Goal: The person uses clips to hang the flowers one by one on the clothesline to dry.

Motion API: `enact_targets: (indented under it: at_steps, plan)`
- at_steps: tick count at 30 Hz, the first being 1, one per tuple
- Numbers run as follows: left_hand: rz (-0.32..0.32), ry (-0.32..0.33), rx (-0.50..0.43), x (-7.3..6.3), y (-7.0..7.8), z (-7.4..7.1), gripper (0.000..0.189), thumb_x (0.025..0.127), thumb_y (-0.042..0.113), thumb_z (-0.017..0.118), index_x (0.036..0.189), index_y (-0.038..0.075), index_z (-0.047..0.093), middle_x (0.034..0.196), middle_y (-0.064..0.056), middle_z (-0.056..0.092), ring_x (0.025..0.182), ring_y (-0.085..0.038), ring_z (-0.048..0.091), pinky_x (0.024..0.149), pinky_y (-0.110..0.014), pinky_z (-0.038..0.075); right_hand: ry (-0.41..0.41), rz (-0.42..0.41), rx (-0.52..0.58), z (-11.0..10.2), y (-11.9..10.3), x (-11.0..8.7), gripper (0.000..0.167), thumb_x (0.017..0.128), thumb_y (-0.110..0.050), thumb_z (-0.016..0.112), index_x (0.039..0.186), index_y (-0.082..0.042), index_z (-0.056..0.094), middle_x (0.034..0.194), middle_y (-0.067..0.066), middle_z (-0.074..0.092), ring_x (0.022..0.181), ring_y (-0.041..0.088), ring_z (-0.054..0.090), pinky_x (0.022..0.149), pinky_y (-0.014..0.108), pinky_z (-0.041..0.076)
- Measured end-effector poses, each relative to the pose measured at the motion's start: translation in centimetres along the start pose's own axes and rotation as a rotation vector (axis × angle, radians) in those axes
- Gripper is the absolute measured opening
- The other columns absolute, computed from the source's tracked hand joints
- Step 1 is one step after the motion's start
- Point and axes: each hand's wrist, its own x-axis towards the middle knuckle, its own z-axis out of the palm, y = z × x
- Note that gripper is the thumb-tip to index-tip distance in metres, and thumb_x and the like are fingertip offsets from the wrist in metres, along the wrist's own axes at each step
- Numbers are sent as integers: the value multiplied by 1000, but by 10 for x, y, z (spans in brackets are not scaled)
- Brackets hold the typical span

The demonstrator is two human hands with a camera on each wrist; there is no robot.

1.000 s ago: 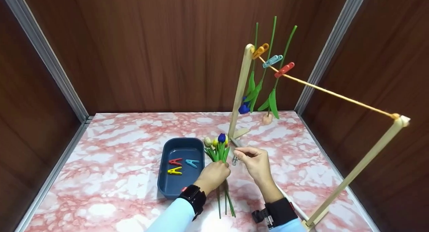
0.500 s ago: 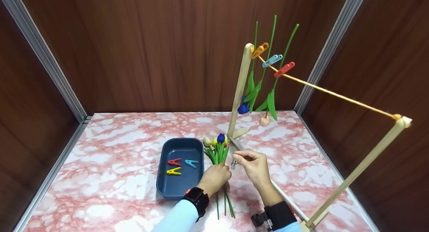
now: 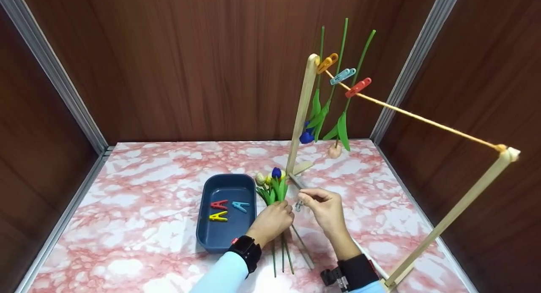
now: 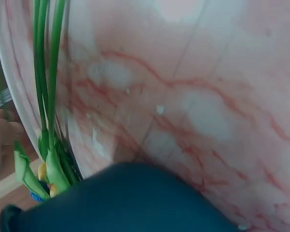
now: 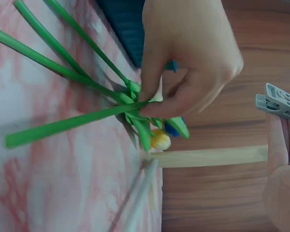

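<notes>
While the left hand [image 3: 271, 222] pinches 1 tulip stem [image 5: 67, 123] and the right hand [image 3: 329, 210] a grey clothespin [image 5: 279, 102], the stem looks light, springy, best held mid-length.

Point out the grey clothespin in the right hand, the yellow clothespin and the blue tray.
Grey clothespin [image 5: 279, 103], right wrist view: middle of its body.
Yellow clothespin [image 3: 217, 217], head view: where its two arms meet.
Blue tray [image 3: 226, 237], head view: bare floor, end nearest the person.
</notes>
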Motion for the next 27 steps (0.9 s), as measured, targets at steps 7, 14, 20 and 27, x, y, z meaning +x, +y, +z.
enact_targets:
  at_steps: [7,14,20,27]
  plan:
    - [-99,276,-142,-4,-14,-7,20,89,3,76,105,15,81,108,4,80,105,-12,73,98,-24,61,65,-3,-16,-11,-16,8,14,91,1,85,101,10,82,75,-13,79,64,1,66,58,15,53]
    - [-399,588,-556,3,-24,-20,24,88,-4,82,109,8,83,109,-5,84,105,-21,79,96,-29,65,110,39,8,-21,-27,11,17,91,-2,86,105,8,82,83,-13,81,77,5,74,73,19,62]
    - [-635,654,-861,13,-36,-37,19,93,0,81,111,6,84,108,-9,85,102,-24,80,89,-34,67,131,-9,25,-24,-37,12,16,91,1,84,104,10,82,84,-13,82,81,4,77,78,20,65]
    - [-840,710,-1123,27,-44,-55,19,95,-2,79,114,-2,83,106,-16,84,95,-27,82,84,-38,68,122,-105,9,-21,-58,9,12,90,5,84,100,9,83,83,-15,82,80,3,76,74,18,62]
